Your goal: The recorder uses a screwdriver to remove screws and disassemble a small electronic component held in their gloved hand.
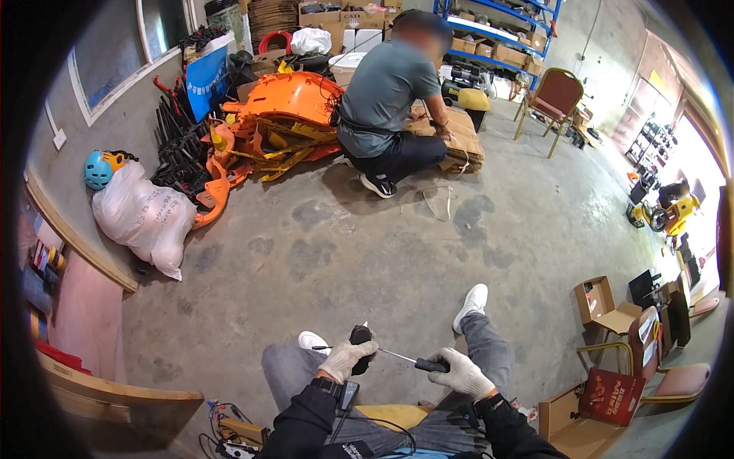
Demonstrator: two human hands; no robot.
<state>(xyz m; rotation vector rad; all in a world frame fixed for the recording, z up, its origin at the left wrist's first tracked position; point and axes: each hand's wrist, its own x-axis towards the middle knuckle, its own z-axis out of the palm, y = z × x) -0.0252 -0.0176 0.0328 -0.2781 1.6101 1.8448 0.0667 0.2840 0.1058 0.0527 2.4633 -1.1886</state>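
White knitted gloves cover both my hands. My left hand point(348, 360) is closed around a small black part point(360, 335), whose exact kind I cannot make out. A thin dark rod sticks out to the left of that hand. In my right hand point(462, 374) is a screwdriver point(428, 365), gripped by its black handle. Its metal shaft points left, with the tip close to the black part; whether they touch is unclear. Below the left hand, near my wrist, a grey-black boxy piece point(349, 394) trails a black cable. Something yellow point(394, 415) lies between my thighs.
Ahead, another person point(394, 99) squats over flattened cardboard point(459, 141). Orange plastic panels point(287, 99) and a white sack point(145, 214) are piled at left. Wires and parts point(233, 432) sit at lower left. Chairs point(680, 382) and open boxes point(577, 421) stand at right.
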